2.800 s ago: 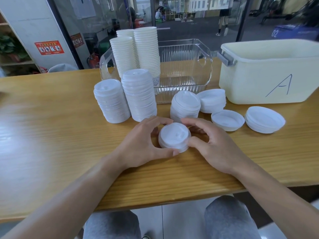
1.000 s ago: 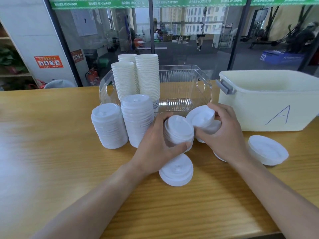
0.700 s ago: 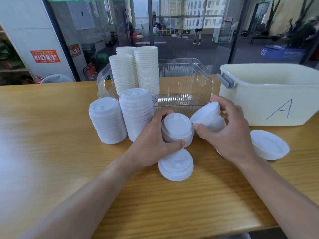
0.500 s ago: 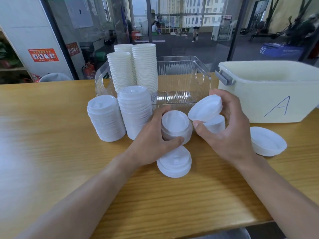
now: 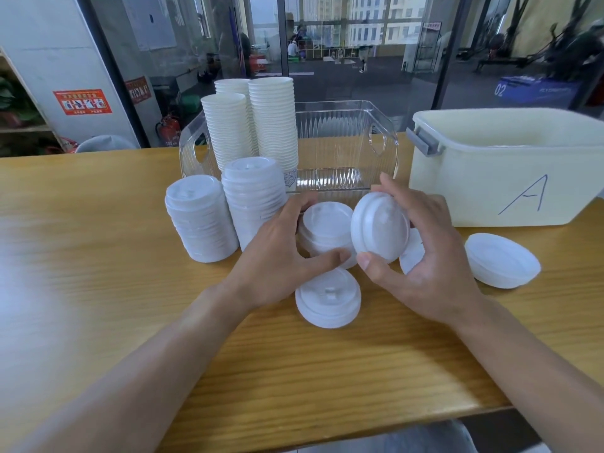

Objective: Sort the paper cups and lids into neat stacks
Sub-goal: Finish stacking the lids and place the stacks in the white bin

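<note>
At table centre, head view: your two hands meet over the loose lids, in front of the clear bin (image 5: 343, 148).
Left hand: your left hand (image 5: 277, 253) curls round the short lid stack (image 5: 327, 233), thumb at its 5 o'clock edge, fingers over the 10 o'clock side; it steadies the stack on the wooden table (image 5: 98, 289).
Right hand: your right hand (image 5: 421, 256) pinches a small tilted bundle of lids (image 5: 380, 227), thumb at 7 o'clock, fingers behind at 1 o'clock. The bundle is off the table, just beside the short stack at its 3 o'clock.
Step in hand: by my reading, joining the held bundle onto the short stack.
Next move: level the bundle, dome side up, centre it over the stack and press down to nest; keep your left hand's grip so the stack does not slide.
Lids, look: white thin plastic, ridged rims, slightly translucent.
Lids, elsewhere: one flat lid pile (image 5: 328, 299) at 6 o'clock of the stack; an upturned pile (image 5: 503, 259) at 3 o'clock; another part hidden behind your right hand; two tall lid stacks (image 5: 228, 214) at 9 o'clock.
Cups: paper cup columns (image 5: 255, 122) stand in the clear bin, already neat.
Box: cream tub marked A (image 5: 510, 165) at 2 o'clock.
</note>
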`<state>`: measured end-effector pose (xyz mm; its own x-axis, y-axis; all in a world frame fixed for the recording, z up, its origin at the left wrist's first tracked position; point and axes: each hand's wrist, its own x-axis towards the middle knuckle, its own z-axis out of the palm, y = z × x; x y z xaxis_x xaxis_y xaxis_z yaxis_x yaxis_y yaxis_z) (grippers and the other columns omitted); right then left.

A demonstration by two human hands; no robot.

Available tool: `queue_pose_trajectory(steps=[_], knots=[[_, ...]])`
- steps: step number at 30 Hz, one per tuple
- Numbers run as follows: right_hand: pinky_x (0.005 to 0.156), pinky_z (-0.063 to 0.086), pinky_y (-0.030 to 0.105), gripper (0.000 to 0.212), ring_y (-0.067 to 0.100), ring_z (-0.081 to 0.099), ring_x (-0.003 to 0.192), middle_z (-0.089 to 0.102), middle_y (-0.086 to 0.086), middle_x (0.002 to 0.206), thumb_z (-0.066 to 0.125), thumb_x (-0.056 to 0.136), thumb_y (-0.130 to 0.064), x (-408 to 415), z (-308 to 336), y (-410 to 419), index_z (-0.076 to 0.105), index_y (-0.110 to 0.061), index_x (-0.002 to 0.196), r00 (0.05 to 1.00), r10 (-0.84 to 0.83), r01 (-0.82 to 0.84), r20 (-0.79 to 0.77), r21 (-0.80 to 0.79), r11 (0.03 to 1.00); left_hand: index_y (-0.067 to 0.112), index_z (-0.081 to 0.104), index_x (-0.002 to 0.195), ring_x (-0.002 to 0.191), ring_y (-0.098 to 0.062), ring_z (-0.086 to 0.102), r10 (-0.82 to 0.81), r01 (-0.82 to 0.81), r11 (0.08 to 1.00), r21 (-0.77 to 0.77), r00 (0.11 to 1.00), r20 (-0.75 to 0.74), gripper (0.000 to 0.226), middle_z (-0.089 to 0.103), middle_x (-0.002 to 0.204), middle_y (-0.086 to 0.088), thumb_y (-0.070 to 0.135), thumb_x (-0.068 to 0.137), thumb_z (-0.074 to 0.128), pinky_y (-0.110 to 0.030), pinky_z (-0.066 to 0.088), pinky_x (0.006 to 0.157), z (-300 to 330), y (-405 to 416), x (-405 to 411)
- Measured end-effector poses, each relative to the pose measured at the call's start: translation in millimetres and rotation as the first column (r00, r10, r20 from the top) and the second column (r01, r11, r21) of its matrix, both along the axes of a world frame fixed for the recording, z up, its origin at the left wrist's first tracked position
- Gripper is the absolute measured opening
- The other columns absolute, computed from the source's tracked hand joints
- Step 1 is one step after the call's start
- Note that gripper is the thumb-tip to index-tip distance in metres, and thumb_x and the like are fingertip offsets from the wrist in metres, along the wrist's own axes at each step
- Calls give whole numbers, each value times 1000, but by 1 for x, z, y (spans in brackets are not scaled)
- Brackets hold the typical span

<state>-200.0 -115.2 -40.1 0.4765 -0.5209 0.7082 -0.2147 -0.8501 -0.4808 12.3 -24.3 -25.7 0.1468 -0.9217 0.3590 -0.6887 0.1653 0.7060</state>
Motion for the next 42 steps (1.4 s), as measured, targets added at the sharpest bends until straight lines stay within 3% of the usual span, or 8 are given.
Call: queue_pose_trajectory(steps=[5, 11, 15, 19, 25, 31, 36, 42], knots=[[98, 32, 7, 80, 10, 48, 121, 54, -4, 139, 76, 71, -52, -5, -7, 8, 52, -23, 142, 999, 8, -5, -36, 91, 996, 36, 41, 140, 127, 8, 49, -38, 40, 999, -11, 990, 137, 75, 54, 135, 23, 51, 79, 82, -10, 39, 103, 9, 17, 5], [102, 30, 6, 79, 6, 44, 127, 48, -25, 135, 73, 75, -57, -2, -10, 13, 49, -31, 145, 996, 6, 3, -89, 105, 994, 25, 41, 149, 134, -9, 53, -83, 85, 996, -11, 991, 105, 84, 56, 141, 14, 41, 78, 83, -33, 48, 108, -6, 42, 23], [100, 32, 5, 80, 5, 46, 127, 53, -26, 132, 73, 74, -59, -1, -10, 14, 50, -29, 145, 995, 4, 9, -97, 135, 991, 27, 43, 146, 134, -11, 54, -145, 145, 989, -1, 989, -4, 83, 58, 136, 17, 42, 74, 81, -25, 49, 104, 2, 48, 30], [98, 33, 4, 73, -3, 49, 120, 48, -42, 127, 72, 75, -62, -1, -10, 16, 53, -35, 140, 997, 10, 3, -76, 171, 985, 34, 49, 139, 127, -5, 58, -171, 169, 983, 76, 985, 20, 77, 62, 128, 23, 43, 68, 78, -15, 47, 98, 16, 55, 45], [108, 46, 28, 74, 16, 58, 131, 59, -8, 138, 84, 77, -37, 2, -9, 21, 52, -20, 141, 972, 224, -203, -65, 244, 948, 47, 46, 139, 127, 3, 56, -177, 135, 939, 316, 978, 110, 85, 57, 132, 31, 52, 60, 78, -33, 47, 111, 22, 58, 60], [109, 42, 19, 73, 12, 57, 133, 60, -9, 139, 82, 74, -18, 3, -12, 23, 52, -14, 141, 943, 299, -261, -148, 230, 938, 44, 47, 141, 125, 12, 53, -193, 114, 899, 422, 970, 150, 83, 58, 131, 33, 29, 73, 91, -21, 44, 111, 20, 58, 64], [111, 39, 27, 73, 13, 46, 136, 50, -16, 143, 68, 78, -40, 2, -10, 29, 48, -25, 146, 931, 234, -199, -279, 148, 969, 44, 50, 139, 123, 13, 53, -201, 122, 899, 421, 968, 149, 78, 60, 129, 30, 22, 75, 89, -14, 42, 106, 16, 56, 61], [94, 42, 23, 95, 0, 45, 119, 38, -24, 127, 58, 67, -91, 17, -10, 58, 39, -34, 140, 941, -105, 204, -323, 291, 935, 44, 44, 144, 123, 11, 52, -220, 127, 898, 420, 959, 180, 83, 58, 131, 29, 26, 77, 89, -6, 40, 101, 15, 55, 64]])
